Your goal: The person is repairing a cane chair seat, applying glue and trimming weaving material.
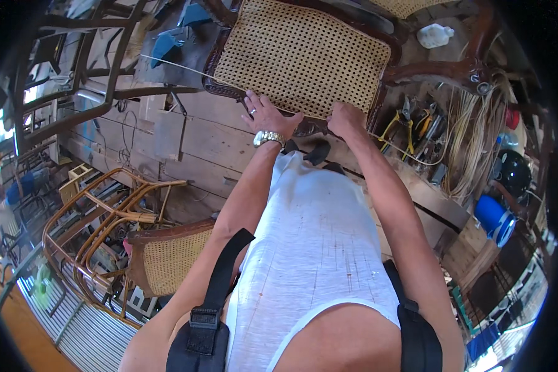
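Observation:
A dark carved wooden chair frame (387, 77) holds a woven cane panel (304, 53) in front of me. A thin pale cane strand (177, 65) comes in from the left and follows the panel's near edge, and its tail loops out past my right hand. My left hand (271, 118), with a ring and a metal watch, lies on the near edge with its fingers spread. Close by on the right, my right hand (347, 119) is closed in a fist at the same edge, where the strand runs in; its fingertips are hidden.
Yellow-handled pliers (390, 129) and other hand tools lie right of the chair, beside a bundle of loose cane strands (477, 136). A white bottle (435, 36) and a blue container (495, 218) are farther right. Rattan chair frames (108, 214) and another cane panel (177, 260) stand left.

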